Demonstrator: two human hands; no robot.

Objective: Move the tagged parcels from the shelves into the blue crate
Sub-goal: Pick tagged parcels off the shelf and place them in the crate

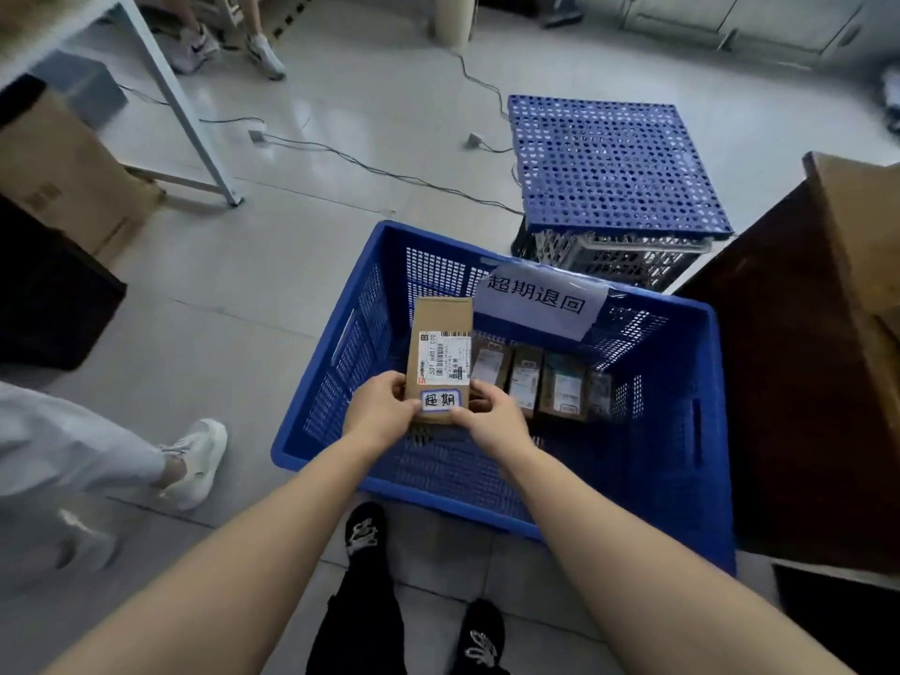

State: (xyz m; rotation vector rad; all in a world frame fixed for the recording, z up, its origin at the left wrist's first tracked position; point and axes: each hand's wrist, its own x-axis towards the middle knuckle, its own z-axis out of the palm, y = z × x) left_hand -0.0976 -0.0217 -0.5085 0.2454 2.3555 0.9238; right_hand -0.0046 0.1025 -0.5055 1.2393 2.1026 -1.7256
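Observation:
A brown cardboard parcel (440, 328) with a shipping label and a blue-edged handwritten tag is held upright inside the blue crate (682, 479). My left hand (380, 414) grips its lower left edge and my right hand (492, 419) grips its lower right edge. Several small labelled parcels (540, 377) stand in a row along the crate's far side, right of the held one. A white paper sign (540, 302) with handwritten characters hangs on the crate's far wall.
A blue perforated lid on a dark crate (613, 168) stands behind the blue crate. Dark furniture with a cardboard box (857, 246) is at right. Cables (370, 170) cross the floor. Another person's leg and shoe (195, 460) are at left, cardboard boxes (63, 172) further left.

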